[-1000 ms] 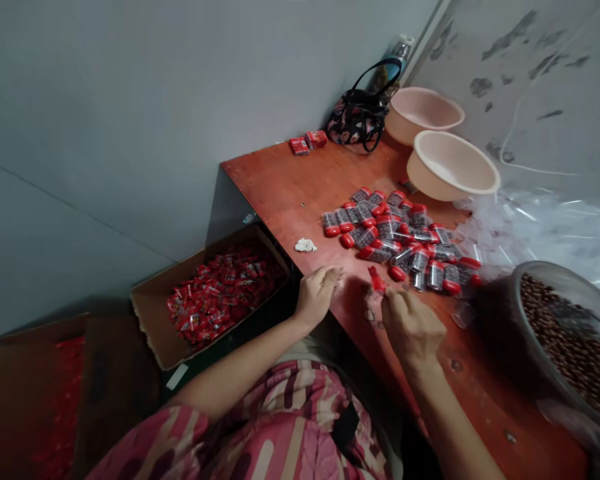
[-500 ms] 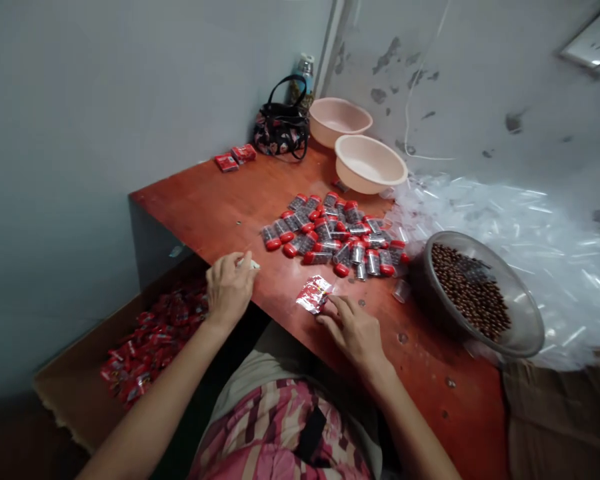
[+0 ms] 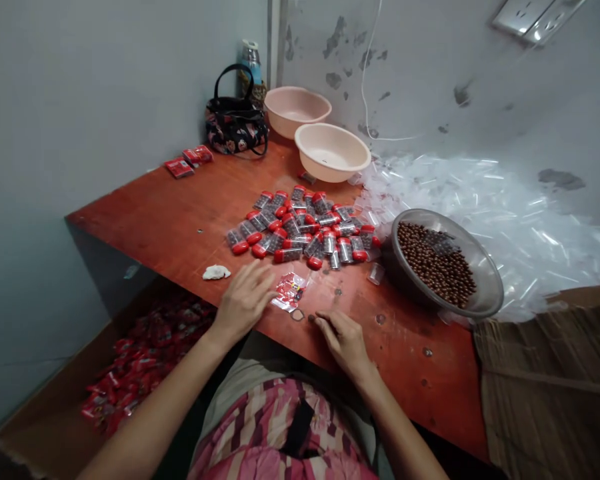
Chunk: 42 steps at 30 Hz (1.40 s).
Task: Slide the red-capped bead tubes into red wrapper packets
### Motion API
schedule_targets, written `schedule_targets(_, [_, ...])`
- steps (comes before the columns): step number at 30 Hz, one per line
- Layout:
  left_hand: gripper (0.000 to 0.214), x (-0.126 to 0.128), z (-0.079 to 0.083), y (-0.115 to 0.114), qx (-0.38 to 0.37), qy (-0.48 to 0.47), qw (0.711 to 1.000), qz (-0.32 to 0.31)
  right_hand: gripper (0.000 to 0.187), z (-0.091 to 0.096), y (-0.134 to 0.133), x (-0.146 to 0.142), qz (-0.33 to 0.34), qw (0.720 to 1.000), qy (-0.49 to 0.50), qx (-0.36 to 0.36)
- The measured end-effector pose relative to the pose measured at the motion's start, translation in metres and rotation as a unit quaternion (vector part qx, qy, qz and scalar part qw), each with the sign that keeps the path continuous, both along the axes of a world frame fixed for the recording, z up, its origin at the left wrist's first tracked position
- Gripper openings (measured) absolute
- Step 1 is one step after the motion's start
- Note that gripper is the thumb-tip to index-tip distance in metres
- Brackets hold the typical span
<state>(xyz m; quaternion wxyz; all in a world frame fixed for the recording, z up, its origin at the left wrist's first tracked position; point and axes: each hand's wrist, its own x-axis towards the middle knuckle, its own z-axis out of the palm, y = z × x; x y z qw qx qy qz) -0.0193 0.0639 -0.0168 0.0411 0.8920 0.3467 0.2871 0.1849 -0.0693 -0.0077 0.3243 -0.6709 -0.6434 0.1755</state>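
My left hand (image 3: 246, 299) hovers low over the table's near edge, fingers stretched out and holding nothing. Its fingertips reach the left side of a shiny red packet (image 3: 289, 292), which lies flat on the wood. To the left of that hand is a crumpled white wad (image 3: 217, 272). My right hand (image 3: 344, 340) is low over the table, right of the packet and apart from it. Its thumb and forefinger are drawn together; whatever may be between them is too small to make out. Beyond both hands lies a pile of clear, red-capped containers (image 3: 300, 230) filled with dark balls.
A grey bowl (image 3: 495, 303) of brown balls stands at right, by a heap of clear plastic containers (image 3: 480, 200). Two basins (image 3: 333, 150), a floral handbag (image 3: 235, 130) and a flask (image 3: 251, 63) stand at the back. Red packets (image 3: 145, 353) fill a box below left.
My left hand has let go of the white wad, leaving it on the table, and moved right to the packet. My right hand has come away from the packet. The view has shifted right.
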Motion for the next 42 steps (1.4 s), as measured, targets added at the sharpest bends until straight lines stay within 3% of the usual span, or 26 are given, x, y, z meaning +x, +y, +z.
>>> schedule_targets(3, [0.040, 0.024, -0.005, -0.001, -0.033, 0.053, 0.997, -0.044, 0.016, 0.002, -0.001, -0.003, 0.024, 1.000, 0.011, -0.001])
schedule_targets(7, [0.045, 0.030, -0.006, -0.009, -0.050, 0.054, 0.997, -0.027, 0.019, 0.009, 0.011, 0.000, 0.029, 0.999, 0.007, 0.025])
schedule_targets(11, [0.025, 0.036, 0.002, -0.042, -0.033, -0.013, 0.999, -0.018, 0.033, 0.018, 0.061, 0.005, 0.122, 0.991, -0.024, 0.052])
schedule_targets(13, [0.017, 0.043, 0.002, -0.060, -0.019, -0.018, 0.997, -0.074, 0.037, 0.019, 0.091, 0.004, 0.189, 0.981, -0.028, 0.042])
schedule_targets(17, [0.018, 0.050, -0.003, -0.075, -0.029, -0.001, 0.997, -0.071, 0.037, 0.017, 0.127, -0.001, 0.280, 0.956, -0.084, 0.004])
schedule_targets(20, [0.020, 0.040, -0.002, -0.069, -0.039, -0.005, 0.998, -0.050, 0.035, 0.018, 0.119, 0.003, 0.260, 0.955, -0.143, -0.017])
schedule_targets(23, [0.018, 0.024, 0.000, -0.057, -0.041, -0.019, 0.999, -0.026, 0.034, 0.018, 0.090, 0.006, 0.201, 0.963, -0.173, -0.043])
schedule_targets(29, [0.010, 0.006, -0.001, -0.037, -0.048, -0.070, 0.996, 0.033, 0.035, 0.008, 0.044, 0.000, 0.120, 0.989, -0.071, -0.047])
schedule_targets(34, [0.024, 0.013, -0.001, -0.029, -0.045, -0.042, 0.997, 0.038, 0.031, 0.003, 0.040, 0.002, 0.039, 0.998, 0.050, -0.029])
schedule_targets(37, [0.034, 0.022, -0.004, -0.029, -0.037, 0.011, 0.998, 0.042, 0.028, 0.004, 0.038, 0.002, 0.035, 0.996, 0.077, -0.032])
schedule_targets(42, [0.026, 0.029, -0.013, -0.033, -0.041, 0.019, 0.997, 0.061, 0.025, 0.006, 0.034, 0.000, 0.029, 0.993, 0.108, -0.039])
